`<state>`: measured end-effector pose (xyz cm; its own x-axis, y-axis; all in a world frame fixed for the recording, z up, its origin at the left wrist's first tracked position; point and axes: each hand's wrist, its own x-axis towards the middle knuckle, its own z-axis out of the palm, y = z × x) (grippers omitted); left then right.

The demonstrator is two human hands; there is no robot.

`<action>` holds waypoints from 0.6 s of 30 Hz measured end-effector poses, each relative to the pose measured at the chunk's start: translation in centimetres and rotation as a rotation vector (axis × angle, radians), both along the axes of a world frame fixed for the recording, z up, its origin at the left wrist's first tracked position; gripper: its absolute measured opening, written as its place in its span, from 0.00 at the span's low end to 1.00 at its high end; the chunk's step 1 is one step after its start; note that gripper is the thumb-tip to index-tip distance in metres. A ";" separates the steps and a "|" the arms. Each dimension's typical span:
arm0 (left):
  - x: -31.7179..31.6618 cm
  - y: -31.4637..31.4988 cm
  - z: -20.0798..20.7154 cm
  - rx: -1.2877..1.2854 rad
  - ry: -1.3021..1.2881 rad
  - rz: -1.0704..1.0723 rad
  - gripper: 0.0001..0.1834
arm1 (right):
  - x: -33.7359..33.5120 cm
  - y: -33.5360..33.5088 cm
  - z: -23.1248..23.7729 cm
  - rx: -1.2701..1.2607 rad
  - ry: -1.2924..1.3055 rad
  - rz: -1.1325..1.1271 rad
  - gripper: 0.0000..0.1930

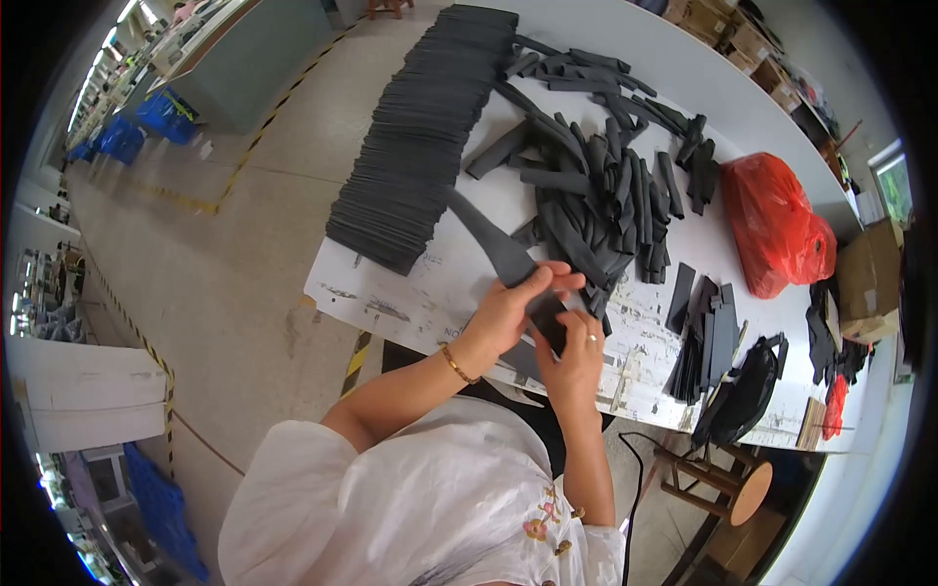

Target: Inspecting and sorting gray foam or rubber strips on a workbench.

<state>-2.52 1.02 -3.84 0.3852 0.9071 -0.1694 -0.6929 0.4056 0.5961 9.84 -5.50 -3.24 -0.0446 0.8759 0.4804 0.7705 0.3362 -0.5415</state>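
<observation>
A dark grey fabric strip [491,239] slants from the front of the stacked row down into my hands. My left hand [510,305] is closed around it, thumb on top. Close by on the right, my right hand [575,354] pinches the darker lower end [549,324] between thumb and fingers. Whether that end is folded or a separate piece I cannot tell. Beyond my hands lies a loose heap of dark folded strips [625,190]. To the left of the heap, many similar strips form a long, tightly packed row [420,132] on the white table [337,278].
Flat dark pieces [721,327] lie right of my hands, near a black plastic bag [747,396]. A red plastic bag [770,230] stands farther back, beside a cardboard box [870,278]. Below the table's front edge is a wooden stool [749,491]. A raised panel [703,73] borders the far side.
</observation>
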 end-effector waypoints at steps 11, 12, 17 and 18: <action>0.4 -1.2 -1.0 -0.084 -0.059 0.010 0.16 | -0.1 0.3 -0.1 -0.022 0.009 0.096 0.15; 0.3 -1.1 -1.2 -0.093 -0.068 0.004 0.16 | 0.0 0.2 -0.2 -0.020 0.012 0.097 0.15; 0.5 -1.0 -1.0 -0.059 -0.037 0.028 0.16 | 1.0 -0.2 -0.5 -0.043 0.035 0.134 0.11; 0.6 -0.9 -0.8 -0.074 -0.033 0.047 0.15 | 1.3 -0.4 -0.5 -0.042 0.035 0.133 0.11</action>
<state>-1.93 0.10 -4.66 0.3494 0.9097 -0.2244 -0.7309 0.4145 0.5422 11.12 -5.89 -3.74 -0.1458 0.8829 0.4464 0.7013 0.4105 -0.5828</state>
